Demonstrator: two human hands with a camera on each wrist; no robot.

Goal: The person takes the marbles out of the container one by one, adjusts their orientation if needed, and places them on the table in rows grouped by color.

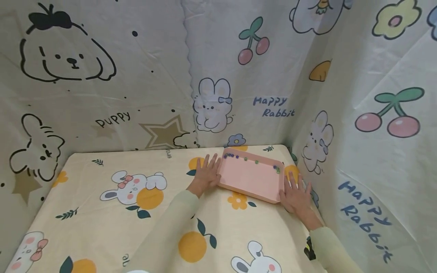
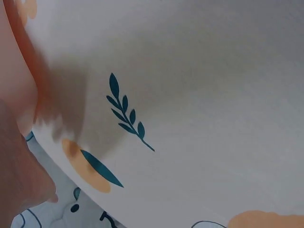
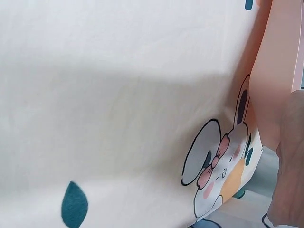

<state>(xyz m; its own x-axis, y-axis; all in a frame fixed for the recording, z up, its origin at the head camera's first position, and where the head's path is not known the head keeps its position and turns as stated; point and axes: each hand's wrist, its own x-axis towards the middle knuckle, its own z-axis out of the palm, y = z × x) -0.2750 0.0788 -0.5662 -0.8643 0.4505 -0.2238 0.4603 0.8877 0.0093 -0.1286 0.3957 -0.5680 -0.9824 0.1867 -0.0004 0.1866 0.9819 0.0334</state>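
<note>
A shallow pink tray (image 1: 250, 178) sits at the far right of the cloth-covered table. Small blue beads (image 1: 232, 155) lie along its far wall at the left corner, green beads (image 1: 256, 162) in the middle, and a blue and green cluster (image 1: 276, 168) at the right corner. My left hand (image 1: 205, 176) touches the tray's left edge with fingers spread and straight. On the opposite side, my right hand (image 1: 297, 195) rests against the right edge, fingers extended. Both wrist views show the tray's smooth outer side beside the hand, with the beads hidden.
A cream cloth (image 1: 112, 231) printed with rabbits, oranges and leaves covers the table. Patterned white curtains (image 1: 153, 76) hang behind it and along the right side, close to my right hand. A small black and yellow item (image 1: 309, 249) shows beside the right sleeve.
</note>
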